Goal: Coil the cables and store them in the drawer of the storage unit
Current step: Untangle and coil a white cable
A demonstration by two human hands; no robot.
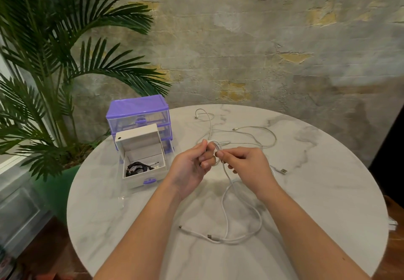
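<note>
White rubbery charging cable (227, 194) is mid-coil: the left hand (192, 166) grips a few small loops of it between thumb and curled fingers (204, 164), while the right hand (244, 164) pinches the strand just beside those loops. The cable's free length hangs down to the round marble-patterned surface (328, 192), where it lies in a loose curl near the person, both plugs resting close together at the front edge.

Risk, as I judge it — the loops look small and springy, so a slack grip by the left hand could let them fan open, and the trailing length might cross itself and knot as it is drawn up.

Further back lies a second thin white cable (251, 133), uncoiled and sprawled, well apart from the pulled-out white drawer (142, 159) of the purple plastic storage unit (137, 113). A coiled black cable (137, 167) already sits inside that drawer. One silver USB plug (283, 171) lies to the right of the hands.

Behind the surface stands a rough grey and ochre plaster wall (262, 39); a palm plant (54, 61) in a green pot fills the left side.
</note>
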